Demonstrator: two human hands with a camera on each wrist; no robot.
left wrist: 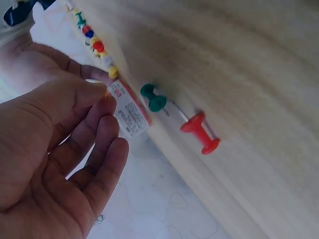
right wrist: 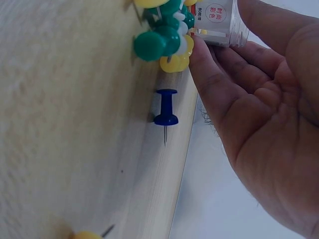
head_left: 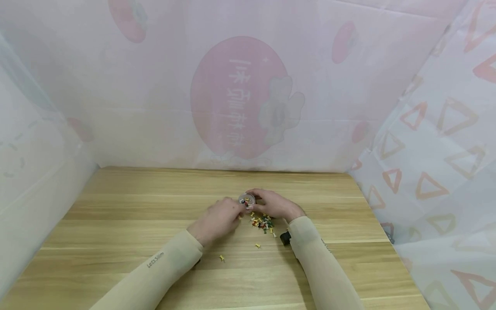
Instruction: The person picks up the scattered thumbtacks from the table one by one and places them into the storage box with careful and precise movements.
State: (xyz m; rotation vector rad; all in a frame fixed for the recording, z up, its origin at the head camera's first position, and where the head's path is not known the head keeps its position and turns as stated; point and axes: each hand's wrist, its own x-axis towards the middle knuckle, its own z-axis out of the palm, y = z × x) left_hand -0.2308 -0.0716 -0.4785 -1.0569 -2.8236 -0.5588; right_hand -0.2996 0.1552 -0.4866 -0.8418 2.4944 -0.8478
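My right hand [head_left: 276, 204] grips a small clear plastic jar [head_left: 248, 198], thumb on one side and fingers around the other. Several push pins lie inside it, and its printed label [right wrist: 215, 14] shows in the right wrist view. Close to the jar's left side is my left hand [head_left: 220, 218], thumb and index fingertip pressed together. A sliver of yellow, seemingly a yellow push pin [left wrist: 106, 93], shows between these tips; most of it is hidden. A pile of mixed push pins [head_left: 262, 222] lies just in front of the jar.
Two yellow push pins, a nearer one [head_left: 222, 258] and a farther one [head_left: 258, 246], lie apart on the wooden table [head_left: 128, 241]. A red pin [left wrist: 200, 133] and a green pin [left wrist: 153, 98] lie near the left hand, a blue pin [right wrist: 166, 107] near the right.
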